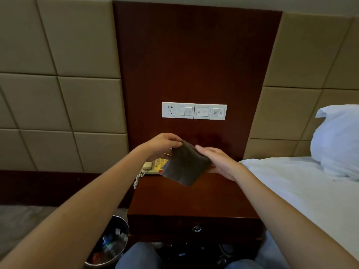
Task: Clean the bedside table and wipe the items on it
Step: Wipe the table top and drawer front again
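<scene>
A dark brown folded cloth [185, 166] hangs in the air above the back of the dark wooden bedside table [192, 200]. My left hand [163, 145] pinches the cloth's top corner. My right hand [219, 164] lies against its right side with the fingers fairly straight, and the thumb is hidden behind the cloth. A cream telephone [154, 166] with a coiled cord stands at the table's back left, partly hidden by the cloth and my left hand.
A white socket and switch panel [194, 111] sits on the wooden wall panel above the table. A bed with white sheet [303, 191] and pillow [338, 140] adjoins on the right. A metal waste bin [108, 243] with rubbish stands at the lower left. The table's drawer has a metal knob [196, 229].
</scene>
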Action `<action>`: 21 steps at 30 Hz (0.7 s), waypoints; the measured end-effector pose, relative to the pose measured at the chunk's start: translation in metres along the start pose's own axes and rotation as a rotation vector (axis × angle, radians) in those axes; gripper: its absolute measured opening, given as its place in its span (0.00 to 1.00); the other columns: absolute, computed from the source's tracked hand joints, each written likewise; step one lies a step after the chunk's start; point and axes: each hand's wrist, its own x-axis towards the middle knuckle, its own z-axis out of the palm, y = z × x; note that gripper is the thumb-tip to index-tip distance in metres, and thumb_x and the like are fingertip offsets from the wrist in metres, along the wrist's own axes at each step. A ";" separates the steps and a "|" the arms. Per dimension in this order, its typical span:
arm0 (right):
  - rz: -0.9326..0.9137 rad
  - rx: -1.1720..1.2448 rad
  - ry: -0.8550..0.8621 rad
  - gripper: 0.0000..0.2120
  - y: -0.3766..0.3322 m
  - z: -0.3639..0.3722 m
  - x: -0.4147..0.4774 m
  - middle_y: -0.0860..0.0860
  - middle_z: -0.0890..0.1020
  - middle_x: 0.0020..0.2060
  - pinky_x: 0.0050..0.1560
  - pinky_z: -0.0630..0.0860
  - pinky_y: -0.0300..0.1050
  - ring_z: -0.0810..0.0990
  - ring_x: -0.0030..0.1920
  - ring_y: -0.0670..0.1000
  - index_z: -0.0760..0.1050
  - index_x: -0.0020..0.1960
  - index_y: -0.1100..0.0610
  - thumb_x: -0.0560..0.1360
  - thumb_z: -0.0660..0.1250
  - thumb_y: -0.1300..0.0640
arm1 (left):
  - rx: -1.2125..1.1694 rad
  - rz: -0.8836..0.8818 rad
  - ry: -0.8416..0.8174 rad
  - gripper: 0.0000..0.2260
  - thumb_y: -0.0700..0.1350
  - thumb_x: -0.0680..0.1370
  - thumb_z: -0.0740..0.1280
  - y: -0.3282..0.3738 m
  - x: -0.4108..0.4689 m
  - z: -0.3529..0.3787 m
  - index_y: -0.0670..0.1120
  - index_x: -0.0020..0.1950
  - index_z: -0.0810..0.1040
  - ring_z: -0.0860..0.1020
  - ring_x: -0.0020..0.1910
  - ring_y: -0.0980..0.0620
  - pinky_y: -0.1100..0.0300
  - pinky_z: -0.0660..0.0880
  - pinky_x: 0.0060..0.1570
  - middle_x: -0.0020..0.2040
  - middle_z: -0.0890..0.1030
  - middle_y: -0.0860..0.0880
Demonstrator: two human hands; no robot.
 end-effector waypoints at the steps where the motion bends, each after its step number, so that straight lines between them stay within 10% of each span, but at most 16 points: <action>1: -0.019 -0.044 -0.008 0.19 0.002 0.004 0.003 0.52 0.78 0.58 0.62 0.74 0.54 0.75 0.60 0.52 0.75 0.60 0.54 0.75 0.66 0.43 | -0.015 -0.016 0.014 0.05 0.40 0.80 0.62 -0.005 -0.001 -0.004 0.46 0.53 0.77 0.77 0.48 0.47 0.53 0.76 0.49 0.49 0.77 0.45; 7: -0.163 -0.180 0.095 0.07 0.007 0.043 0.015 0.51 0.81 0.43 0.45 0.80 0.45 0.81 0.44 0.50 0.78 0.48 0.55 0.79 0.63 0.54 | -0.108 -0.148 0.112 0.06 0.40 0.79 0.64 -0.050 -0.011 -0.035 0.41 0.55 0.77 0.77 0.39 0.51 0.60 0.75 0.37 0.46 0.77 0.44; 13: 0.031 0.012 -0.117 0.14 0.034 0.090 0.044 0.54 0.83 0.48 0.52 0.79 0.46 0.83 0.48 0.52 0.76 0.57 0.57 0.76 0.69 0.51 | -0.149 -0.281 0.184 0.07 0.43 0.80 0.62 -0.095 -0.022 -0.065 0.42 0.53 0.76 0.74 0.35 0.52 0.65 0.72 0.27 0.43 0.75 0.46; 21: 0.197 -0.015 -0.094 0.05 0.064 0.136 0.071 0.52 0.77 0.47 0.49 0.78 0.50 0.81 0.44 0.54 0.73 0.46 0.56 0.79 0.62 0.55 | -0.145 -0.467 0.032 0.05 0.44 0.82 0.60 -0.153 -0.029 -0.076 0.44 0.51 0.74 0.74 0.27 0.55 0.66 0.72 0.22 0.39 0.74 0.47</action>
